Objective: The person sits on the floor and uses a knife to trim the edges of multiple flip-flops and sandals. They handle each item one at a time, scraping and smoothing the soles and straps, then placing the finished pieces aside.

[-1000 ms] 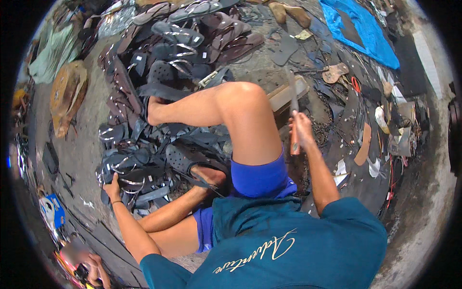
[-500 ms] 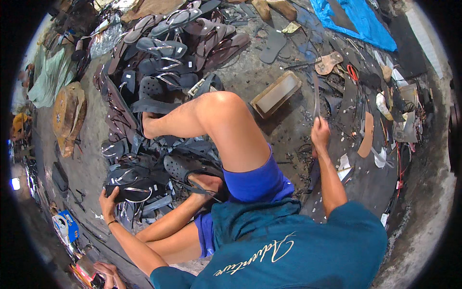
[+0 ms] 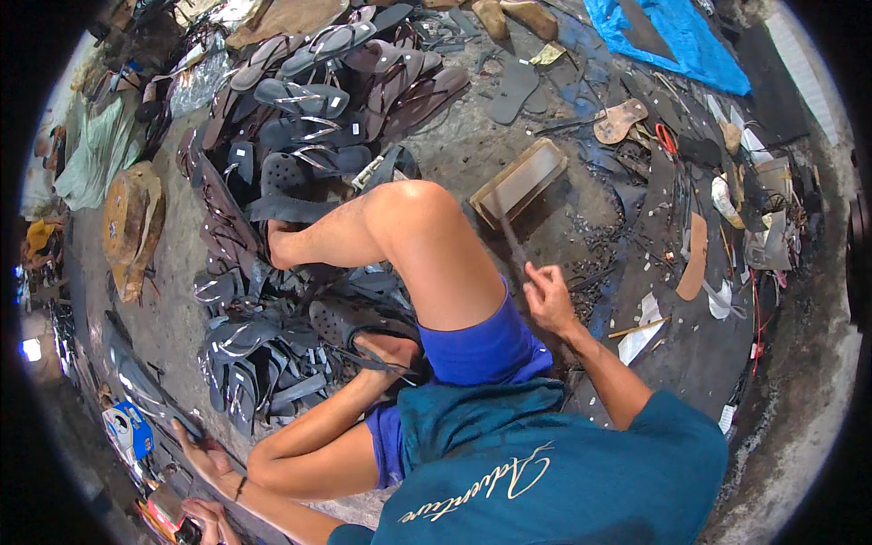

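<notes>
My left hand reaches out low on the left, its fingers at the near end of a dark flip-flop with a silvery strap. In my right hand, beside my raised knee, is a long thin knife. Its blade is blurred and points up toward a shallow rectangular box on the floor. Between my legs and the left hand lies a pile of dark flip-flops with shiny straps.
More flip-flops are heaped beyond my feet. A thick wooden block stands at the left. Another person's hand shows at the lower left. Scissors with red handles, scraps and a blue sheet lie at the right.
My left hand has moved from the pile down and left, taking a flip-flop along. My right hand has come left and nearer, swinging the knife toward the box.
</notes>
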`<move>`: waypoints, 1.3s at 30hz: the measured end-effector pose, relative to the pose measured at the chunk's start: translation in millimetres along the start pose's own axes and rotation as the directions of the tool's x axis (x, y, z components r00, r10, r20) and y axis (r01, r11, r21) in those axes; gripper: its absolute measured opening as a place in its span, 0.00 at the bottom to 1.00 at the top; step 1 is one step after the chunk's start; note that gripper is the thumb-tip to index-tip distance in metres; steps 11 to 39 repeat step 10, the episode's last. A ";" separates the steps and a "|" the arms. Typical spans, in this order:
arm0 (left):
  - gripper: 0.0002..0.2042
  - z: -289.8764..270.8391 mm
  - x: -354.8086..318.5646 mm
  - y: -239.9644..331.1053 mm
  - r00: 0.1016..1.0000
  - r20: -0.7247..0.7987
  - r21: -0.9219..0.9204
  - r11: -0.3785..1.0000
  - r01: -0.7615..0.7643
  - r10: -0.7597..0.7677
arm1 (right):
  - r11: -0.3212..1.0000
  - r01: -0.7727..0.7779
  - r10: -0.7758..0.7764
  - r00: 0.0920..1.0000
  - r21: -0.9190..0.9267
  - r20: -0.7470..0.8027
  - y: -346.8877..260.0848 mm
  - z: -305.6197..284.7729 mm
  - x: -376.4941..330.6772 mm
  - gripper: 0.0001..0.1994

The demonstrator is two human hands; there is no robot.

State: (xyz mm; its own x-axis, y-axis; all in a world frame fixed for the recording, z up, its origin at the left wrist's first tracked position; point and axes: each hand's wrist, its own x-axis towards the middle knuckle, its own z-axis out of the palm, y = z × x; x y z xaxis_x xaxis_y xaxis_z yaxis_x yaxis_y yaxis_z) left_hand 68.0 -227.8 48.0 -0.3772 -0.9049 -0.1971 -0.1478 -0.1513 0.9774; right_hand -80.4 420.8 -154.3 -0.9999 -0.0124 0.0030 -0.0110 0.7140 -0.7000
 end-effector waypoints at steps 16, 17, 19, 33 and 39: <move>0.38 126.6 -95.6 -65.1 0.893 0.450 -0.328 0.934 0.143 0.022 | 0.899 -0.023 -0.069 0.979 -0.437 -0.193 71.8 -5.0 153.4 0.24; 0.38 126.6 -95.6 -65.1 0.893 0.450 -0.328 0.934 0.143 0.022 | 0.899 -0.023 -0.069 0.979 -0.437 -0.193 71.8 -5.0 153.4 0.24; 0.38 126.6 -95.6 -65.1 0.893 0.450 -0.328 0.934 0.143 0.022 | 0.899 -0.023 -0.069 0.979 -0.437 -0.193 71.8 -5.0 153.4 0.24; 0.38 126.6 -95.6 -65.1 0.893 0.450 -0.328 0.934 0.143 0.022 | 0.899 -0.023 -0.069 0.979 -0.437 -0.193 71.8 -5.0 153.4 0.24; 0.38 126.6 -95.6 -65.1 0.893 0.450 -0.328 0.934 0.143 0.022 | 0.899 -0.023 -0.069 0.979 -0.437 -0.193 71.8 -5.0 153.4 0.24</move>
